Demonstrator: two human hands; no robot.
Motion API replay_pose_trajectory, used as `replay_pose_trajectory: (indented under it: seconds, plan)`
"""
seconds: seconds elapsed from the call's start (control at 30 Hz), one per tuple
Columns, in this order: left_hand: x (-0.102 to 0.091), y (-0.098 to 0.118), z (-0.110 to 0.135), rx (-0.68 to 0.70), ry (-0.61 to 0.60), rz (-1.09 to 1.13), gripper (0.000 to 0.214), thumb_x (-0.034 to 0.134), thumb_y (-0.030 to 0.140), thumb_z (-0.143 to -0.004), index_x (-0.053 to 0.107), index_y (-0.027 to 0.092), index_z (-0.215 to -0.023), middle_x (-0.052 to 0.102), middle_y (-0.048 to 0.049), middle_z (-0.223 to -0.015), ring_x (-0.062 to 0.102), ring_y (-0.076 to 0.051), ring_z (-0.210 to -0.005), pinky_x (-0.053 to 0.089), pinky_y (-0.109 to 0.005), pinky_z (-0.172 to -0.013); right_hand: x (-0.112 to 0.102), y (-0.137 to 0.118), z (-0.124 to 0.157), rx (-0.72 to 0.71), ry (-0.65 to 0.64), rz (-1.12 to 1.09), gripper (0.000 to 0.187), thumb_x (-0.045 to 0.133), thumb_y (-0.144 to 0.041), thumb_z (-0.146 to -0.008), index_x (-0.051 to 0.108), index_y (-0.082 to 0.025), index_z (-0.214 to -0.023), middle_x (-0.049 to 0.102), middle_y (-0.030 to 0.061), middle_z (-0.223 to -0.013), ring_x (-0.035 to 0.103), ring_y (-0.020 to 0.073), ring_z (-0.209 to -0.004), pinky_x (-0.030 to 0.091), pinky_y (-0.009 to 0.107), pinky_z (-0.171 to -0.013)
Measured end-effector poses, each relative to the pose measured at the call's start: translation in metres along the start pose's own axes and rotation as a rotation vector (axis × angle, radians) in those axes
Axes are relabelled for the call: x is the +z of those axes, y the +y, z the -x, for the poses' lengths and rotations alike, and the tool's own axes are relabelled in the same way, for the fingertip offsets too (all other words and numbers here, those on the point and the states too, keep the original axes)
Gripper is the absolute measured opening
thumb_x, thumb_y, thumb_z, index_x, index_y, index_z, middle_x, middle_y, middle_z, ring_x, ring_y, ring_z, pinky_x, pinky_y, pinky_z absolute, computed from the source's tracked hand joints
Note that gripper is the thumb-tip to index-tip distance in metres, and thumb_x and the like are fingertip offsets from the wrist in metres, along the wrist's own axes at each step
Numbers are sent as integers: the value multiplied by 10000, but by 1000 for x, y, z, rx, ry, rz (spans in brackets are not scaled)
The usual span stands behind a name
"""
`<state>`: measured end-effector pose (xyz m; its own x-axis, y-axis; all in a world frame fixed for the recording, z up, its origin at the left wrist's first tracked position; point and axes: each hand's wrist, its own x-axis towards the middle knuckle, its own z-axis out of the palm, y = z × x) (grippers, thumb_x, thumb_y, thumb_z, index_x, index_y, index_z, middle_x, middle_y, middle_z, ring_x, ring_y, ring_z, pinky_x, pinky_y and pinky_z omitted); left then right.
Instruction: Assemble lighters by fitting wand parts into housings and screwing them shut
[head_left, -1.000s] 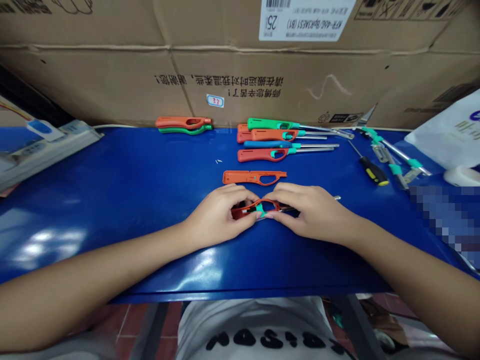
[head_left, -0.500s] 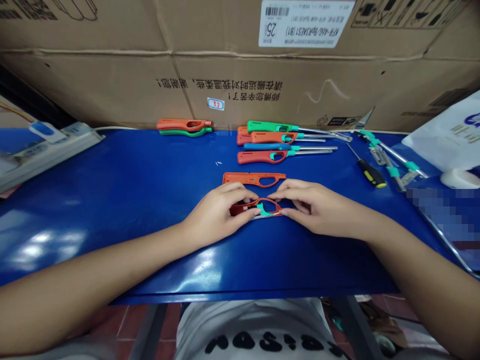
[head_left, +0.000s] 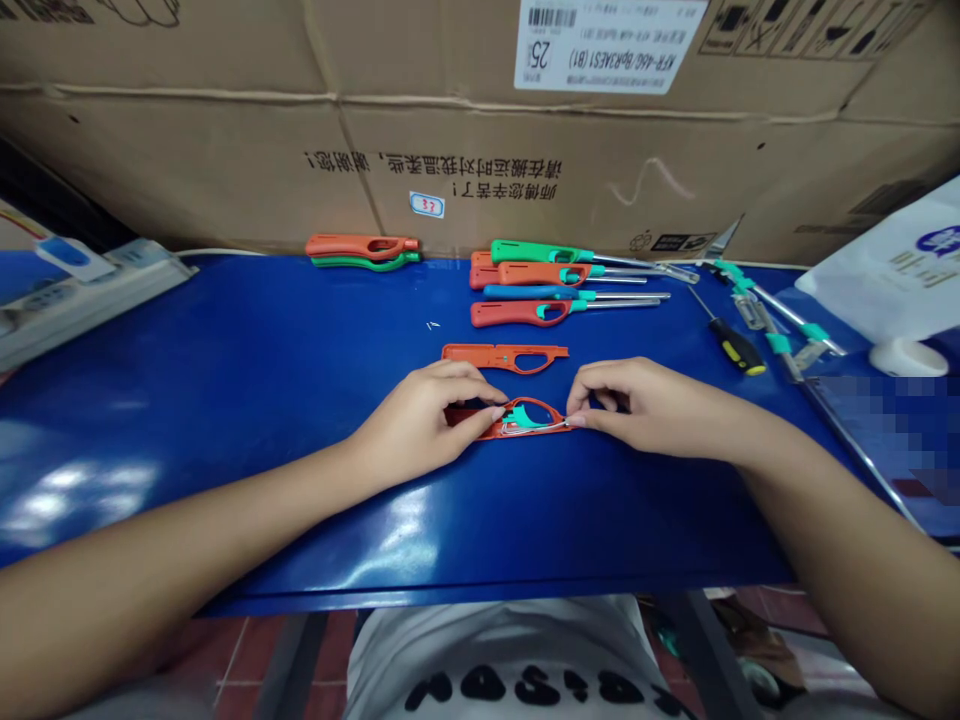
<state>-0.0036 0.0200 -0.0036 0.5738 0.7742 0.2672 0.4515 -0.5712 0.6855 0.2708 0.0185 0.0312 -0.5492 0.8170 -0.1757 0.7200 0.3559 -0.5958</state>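
An open orange lighter half-shell (head_left: 536, 421) with a teal trigger lies on the blue table (head_left: 262, 400) in front of me. My left hand (head_left: 420, 420) curls over its left end, fingers closed on it. My right hand (head_left: 645, 405) pinches the shell's right end between thumb and fingers. Just beyond lies the matching orange cover half (head_left: 504, 355), untouched.
Several finished lighters (head_left: 562, 285) lie at the back, with two empty shells (head_left: 361, 250) to their left. A yellow-handled screwdriver (head_left: 731, 345) and metal-and-teal parts (head_left: 780, 325) lie right. A white power strip (head_left: 75, 300) sits left. Cardboard boxes (head_left: 450, 130) wall the back.
My right hand has slid rightward along the shell, uncovering the teal trigger. The left hand stayed on the left end.
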Motion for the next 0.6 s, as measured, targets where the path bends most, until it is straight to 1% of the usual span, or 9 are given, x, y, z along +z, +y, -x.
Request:
replay_pose_trajectory:
  seconds: [0.1, 0.27, 0.37, 0.5, 0.57, 0.6]
  plan:
    - [0, 1, -2, -58, -19, 52, 150, 695, 197, -891, 799, 203, -998, 753, -48, -904, 672, -173, -828, 529, -292, -738, 5, -2, -2, 89, -2, -35, 186, 613, -353, -884, 698, -204, -813, 604, -6, -680, 493, 133, -598, 384, 255, -536]
    - [2, 0, -5, -165, -33, 113, 155, 718, 230, -868, 819, 207, -983, 730, -35, -791, 638, -149, -686, 498, -268, -628, 8, -4, -2, 110, 27, -27, 169, 609, -333, -881, 678, -209, -789, 615, 1, -689, 520, 134, -601, 407, 247, -537]
    - [1, -1, -6, -188, -44, 146, 181, 699, 261, -878, 816, 192, -998, 744, -49, -813, 636, -146, -664, 496, -258, -600, 6, -4, -2, 108, 18, -38, 181, 612, -344, -878, 692, -206, -791, 595, -6, -655, 501, 128, -574, 388, 243, -513]
    - [-1, 1, -7, -196, -77, 168, 208, 682, 255, -881, 805, 186, -1033, 776, -65, -889, 670, -160, -713, 514, -265, -623, 0, -2, -2, 118, -29, -45, 194, 620, -363, -866, 719, -205, -812, 550, -23, -612, 454, 119, -546, 356, 241, -494]
    - [-2, 3, -7, -218, -86, 183, 205, 683, 247, -874, 804, 184, -1027, 784, -65, -902, 685, -164, -727, 521, -267, -634, -1, -1, -2, 95, -38, -46, 193, 630, -372, -866, 719, -206, -824, 562, -22, -632, 454, 119, -555, 361, 244, -506]
    - [-2, 4, -7, -226, -86, 190, 202, 682, 244, -873, 804, 182, -1021, 787, -64, -900, 689, -165, -726, 523, -267, -634, -2, 0, -2, 67, -21, -42, 184, 643, -375, -863, 714, -206, -844, 581, -18, -663, 461, 120, -571, 371, 245, -521]
